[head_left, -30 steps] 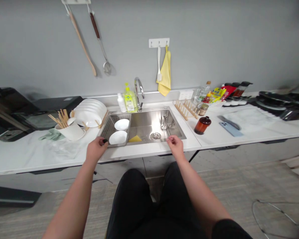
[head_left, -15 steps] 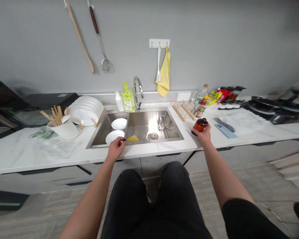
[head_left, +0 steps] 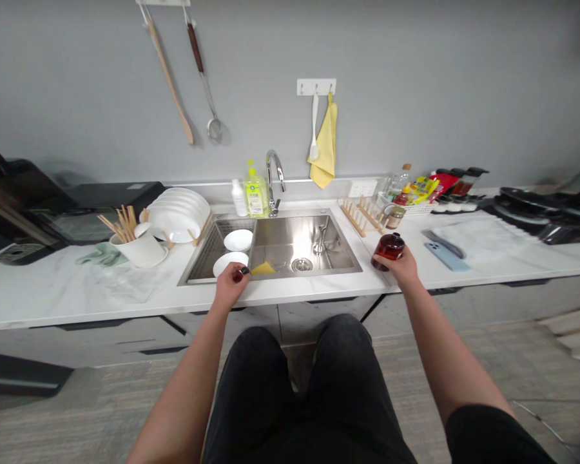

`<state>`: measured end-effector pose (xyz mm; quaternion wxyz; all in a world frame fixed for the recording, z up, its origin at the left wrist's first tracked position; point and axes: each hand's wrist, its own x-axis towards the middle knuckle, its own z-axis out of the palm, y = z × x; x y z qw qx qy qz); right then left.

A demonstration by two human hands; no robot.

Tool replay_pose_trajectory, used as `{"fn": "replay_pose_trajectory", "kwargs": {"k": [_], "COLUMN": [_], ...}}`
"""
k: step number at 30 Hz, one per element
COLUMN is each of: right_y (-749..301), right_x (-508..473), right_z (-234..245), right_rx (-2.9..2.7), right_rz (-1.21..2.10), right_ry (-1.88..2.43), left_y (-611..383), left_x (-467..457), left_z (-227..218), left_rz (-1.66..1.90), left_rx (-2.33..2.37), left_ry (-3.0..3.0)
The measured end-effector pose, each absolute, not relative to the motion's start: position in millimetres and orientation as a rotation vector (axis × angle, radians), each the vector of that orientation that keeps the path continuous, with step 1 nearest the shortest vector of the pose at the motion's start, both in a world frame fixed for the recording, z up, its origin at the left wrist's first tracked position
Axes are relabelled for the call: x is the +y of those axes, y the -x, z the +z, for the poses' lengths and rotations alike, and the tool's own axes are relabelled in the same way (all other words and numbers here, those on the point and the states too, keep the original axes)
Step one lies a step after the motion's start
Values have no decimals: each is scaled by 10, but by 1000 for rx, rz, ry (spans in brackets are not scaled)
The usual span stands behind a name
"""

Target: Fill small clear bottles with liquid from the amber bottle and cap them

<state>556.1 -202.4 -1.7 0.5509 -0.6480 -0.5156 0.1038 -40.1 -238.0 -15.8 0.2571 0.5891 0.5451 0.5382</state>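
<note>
My right hand (head_left: 402,267) is wrapped round a small amber jar (head_left: 389,248) with a dark lid, on the white counter (head_left: 314,290) right of the sink. My left hand (head_left: 231,285) rests closed at the sink's front edge, pinching a small dark object I cannot name. It sits just beside a yellow sponge (head_left: 262,269) and a white bowl (head_left: 229,262) in the steel sink (head_left: 333,241). A second white bowl (head_left: 238,240) lies behind the first.
White plates (head_left: 178,214) stand in a rack left of the sink, beside a mug of chopsticks (head_left: 138,243) and a green cloth (head_left: 101,256). Soap bottles (head_left: 254,194), a tap (head_left: 274,177), a wooden rack (head_left: 365,214), a phone (head_left: 445,254) and condiments (head_left: 418,190) line the counter.
My right hand went from the sink's front edge to the amber jar and closed on it. My left hand slid right from the drainer corner to beside the yellow sponge.
</note>
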Motion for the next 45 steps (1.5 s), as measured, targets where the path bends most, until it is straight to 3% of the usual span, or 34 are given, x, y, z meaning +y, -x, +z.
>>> {"fn": "replay_pose_trajectory", "kwargs": {"k": [6, 17, 31, 45], "right_y": [-4781, -3186, -2887, -2802], "right_x": [-2714, -3618, -3969, -4114], "right_z": [193, 464, 532, 654], "right_rx": [-1355, -1628, -1640, -1638], "right_rz": [508, 868, 784, 751], "right_ry": [1372, 1026, 1125, 1169], "left_y": [-7, -1215, -1044, -1319], "left_x": [-2673, -3540, -3893, -3923], "left_z": [66, 970, 983, 858], "left_rz": [1530, 1528, 1386, 1738], "left_rx": [1298, 745, 942, 1065], "left_ry": [-1477, -1305, -1672, -1559]}}
